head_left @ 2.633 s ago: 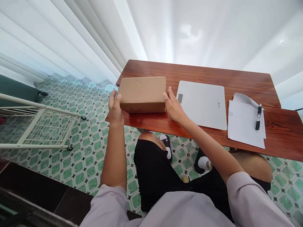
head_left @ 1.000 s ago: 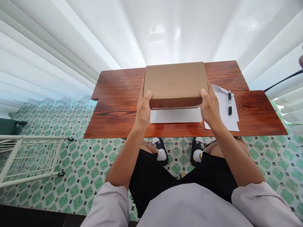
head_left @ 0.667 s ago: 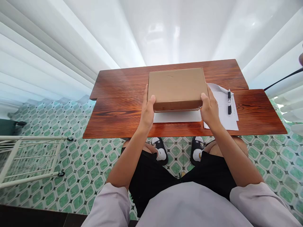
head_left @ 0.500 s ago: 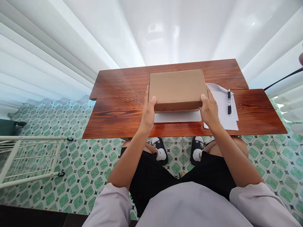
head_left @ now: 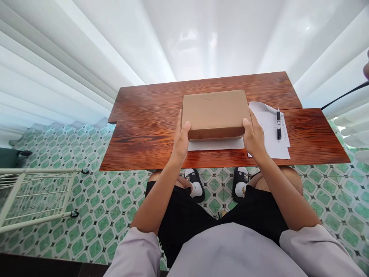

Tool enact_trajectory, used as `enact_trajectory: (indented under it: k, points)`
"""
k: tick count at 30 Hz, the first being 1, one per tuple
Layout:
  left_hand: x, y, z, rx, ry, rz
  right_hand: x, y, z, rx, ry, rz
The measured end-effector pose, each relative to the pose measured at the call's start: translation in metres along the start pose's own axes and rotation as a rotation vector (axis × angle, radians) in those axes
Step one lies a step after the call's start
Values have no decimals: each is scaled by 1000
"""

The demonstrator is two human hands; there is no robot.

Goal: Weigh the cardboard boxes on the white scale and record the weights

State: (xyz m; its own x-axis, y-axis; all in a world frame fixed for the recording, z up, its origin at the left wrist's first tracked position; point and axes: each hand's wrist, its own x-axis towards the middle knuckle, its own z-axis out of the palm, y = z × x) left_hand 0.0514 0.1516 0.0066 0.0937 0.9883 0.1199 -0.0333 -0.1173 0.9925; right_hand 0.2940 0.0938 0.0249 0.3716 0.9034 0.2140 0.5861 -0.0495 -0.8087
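Between my two hands is a closed brown cardboard box (head_left: 215,111), over the middle of the table. My left hand (head_left: 181,140) grips its left end, thumb on the top edge and fingers along the side. On the opposite end my right hand (head_left: 253,134) holds it the same way. A white sheet (head_left: 216,144) shows under the box's near side; the rest of it is hidden. Whether the box's underside touches the sheet, I cannot tell.
Right of the box, several white papers (head_left: 269,142) lie on the brown wooden table (head_left: 138,138), with a black marker (head_left: 278,124) on top. White curtains (head_left: 201,42) hang behind the table. A white wheeled rack (head_left: 43,196) stands on the green tiled floor at left.
The box has come down slightly and nearer to me, covering more of the white sheet. Both hands have kept their grip on its ends.
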Motion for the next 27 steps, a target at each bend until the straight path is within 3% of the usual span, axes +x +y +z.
enact_trajectory:
  k: [20, 27]
  points:
    - [-2, 17, 1, 95, -17, -59, 0, 0, -8, -42, -127, 7]
    - [6, 23, -14, 207, 21, 63, 6, 5, -16, 17, -197, -56]
